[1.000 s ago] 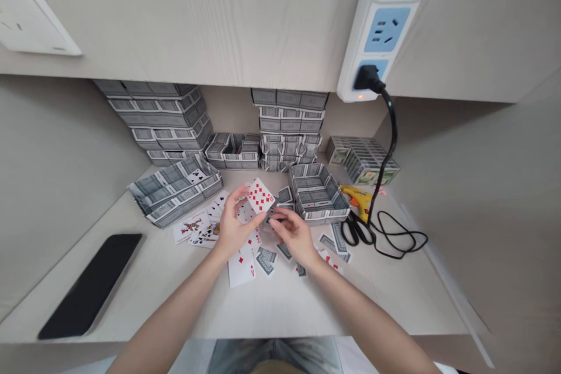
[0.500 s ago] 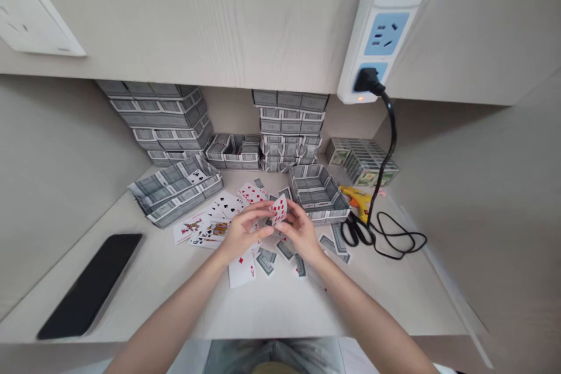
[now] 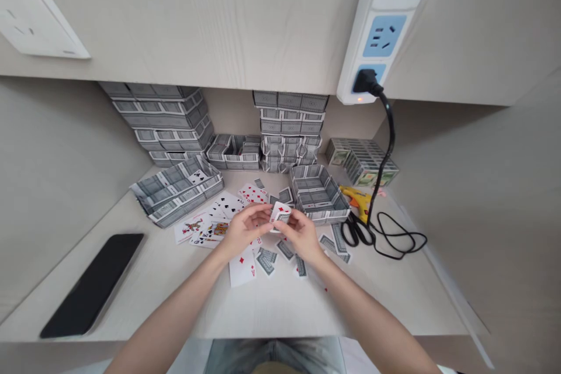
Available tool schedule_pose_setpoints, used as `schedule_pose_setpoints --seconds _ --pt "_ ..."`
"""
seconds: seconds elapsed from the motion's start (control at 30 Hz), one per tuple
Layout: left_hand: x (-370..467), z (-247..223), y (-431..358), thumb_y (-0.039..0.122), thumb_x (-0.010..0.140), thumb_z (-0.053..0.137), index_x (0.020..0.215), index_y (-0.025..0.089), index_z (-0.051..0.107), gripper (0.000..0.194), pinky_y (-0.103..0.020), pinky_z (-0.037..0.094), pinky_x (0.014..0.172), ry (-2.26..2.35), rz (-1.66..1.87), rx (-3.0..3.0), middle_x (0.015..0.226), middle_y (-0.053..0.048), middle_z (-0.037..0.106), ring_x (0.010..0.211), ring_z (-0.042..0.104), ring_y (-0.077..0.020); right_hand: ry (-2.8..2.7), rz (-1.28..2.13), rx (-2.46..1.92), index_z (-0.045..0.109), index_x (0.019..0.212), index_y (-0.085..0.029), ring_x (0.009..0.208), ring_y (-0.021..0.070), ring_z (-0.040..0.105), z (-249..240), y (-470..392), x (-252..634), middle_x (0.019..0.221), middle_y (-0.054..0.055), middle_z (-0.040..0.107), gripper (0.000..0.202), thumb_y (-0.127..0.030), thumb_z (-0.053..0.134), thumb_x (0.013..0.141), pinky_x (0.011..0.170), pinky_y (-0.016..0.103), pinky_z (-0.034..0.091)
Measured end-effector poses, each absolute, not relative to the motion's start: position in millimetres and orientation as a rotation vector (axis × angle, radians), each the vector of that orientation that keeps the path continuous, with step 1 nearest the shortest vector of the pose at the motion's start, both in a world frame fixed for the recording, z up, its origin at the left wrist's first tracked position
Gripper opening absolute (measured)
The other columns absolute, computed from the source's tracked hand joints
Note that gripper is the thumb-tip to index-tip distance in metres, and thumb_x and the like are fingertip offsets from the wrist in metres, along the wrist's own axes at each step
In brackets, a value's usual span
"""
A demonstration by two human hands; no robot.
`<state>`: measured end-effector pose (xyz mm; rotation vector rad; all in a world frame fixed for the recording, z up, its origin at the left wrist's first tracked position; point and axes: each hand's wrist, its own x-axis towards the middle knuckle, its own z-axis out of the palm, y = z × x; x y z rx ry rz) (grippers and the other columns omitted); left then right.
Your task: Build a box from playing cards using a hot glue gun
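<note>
A playing card (image 3: 280, 214) with red diamonds is held between my two hands, partly folded so that its grey back shows at the lower edge. My left hand (image 3: 246, 229) pinches the card's left side with fingers and thumb. On the right side, my right hand (image 3: 303, 235) grips it the same way. Face-up cards (image 3: 218, 228) lie spread to the left of my hands, a joker among them. Several small grey-backed pieces (image 3: 266, 259) are scattered below and right of my hands. An open tray made of cards (image 3: 319, 194) stands just right of them.
Another card tray (image 3: 177, 190) stands at the left, with a black phone (image 3: 93, 285) nearer the front. Stacked card boxes (image 3: 291, 123) line the back. Black scissors (image 3: 357, 229), a yellow glue gun (image 3: 358, 201) and a black cable (image 3: 397, 236) lie right. Above hangs a power strip (image 3: 379, 29).
The card between my hands has been bent over, and its grey back now shows where red diamonds faced me before. My hands have hardly moved.
</note>
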<state>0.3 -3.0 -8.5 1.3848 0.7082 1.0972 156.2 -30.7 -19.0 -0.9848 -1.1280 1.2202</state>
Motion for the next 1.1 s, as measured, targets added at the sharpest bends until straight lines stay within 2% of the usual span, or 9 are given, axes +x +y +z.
schedule_pose_setpoints --seconds 0.17,0.37,0.53,0.8,1.1 --pt "0 -13 0 0.024 0.067 0.068 0.092 0.016 0.065 0.026 -0.029 0.049 0.075 0.748 1.068 1.497 0.091 -0.004 0.06 0.078 0.058 -0.0133 -1.129 1.29 -1.058 0.062 0.088 -0.016 0.063 0.0145 0.057 -19 -31 155 0.077 0.003 0.063 0.037 -0.044 0.066 0.066 0.054 0.027 0.052" --pt "-2 -17 3 0.028 0.065 0.069 0.089 0.016 0.067 0.027 -0.028 0.048 0.073 0.895 0.985 1.459 0.084 -0.004 0.063 0.074 0.059 -0.0134 -1.096 1.341 -1.06 0.06 0.069 -0.016 0.049 0.0108 0.054 -20 -28 157 0.061 -0.001 0.059 0.035 -0.051 0.063 0.066 0.05 0.025 0.049" --pt "0 -14 1 0.028 0.063 0.07 0.084 0.015 0.069 0.024 -0.026 0.047 0.073 0.937 0.927 1.366 0.08 -0.003 0.067 0.073 0.059 -0.013 -1.074 1.394 -1.08 0.059 0.068 -0.015 0.048 0.0128 0.057 -18 -28 156 0.058 -0.001 0.061 0.035 -0.05 0.065 0.064 0.047 0.025 0.048" --pt "0 -5 1 0.037 0.059 0.071 0.062 0.013 0.066 0.024 -0.021 0.045 0.055 1.043 0.873 1.312 0.055 0.0 0.062 0.051 0.054 -0.0094 -1.106 1.505 -1.051 0.06 0.07 -0.015 0.047 0.0141 0.06 -21 -29 154 0.058 0.0 0.062 0.038 -0.053 0.061 0.067 0.047 0.026 0.049" --pt "-5 -3 3 0.037 0.059 0.071 0.063 0.012 0.066 0.025 -0.02 0.044 0.049 1.024 0.815 1.257 0.05 0.0 0.06 0.047 0.052 -0.0094 -1.182 1.576 -1.044 0.061 0.069 -0.017 0.051 0.016 0.063 -14 -28 161 0.057 0.0 0.062 0.037 -0.053 0.06 0.068 0.05 0.027 0.052"
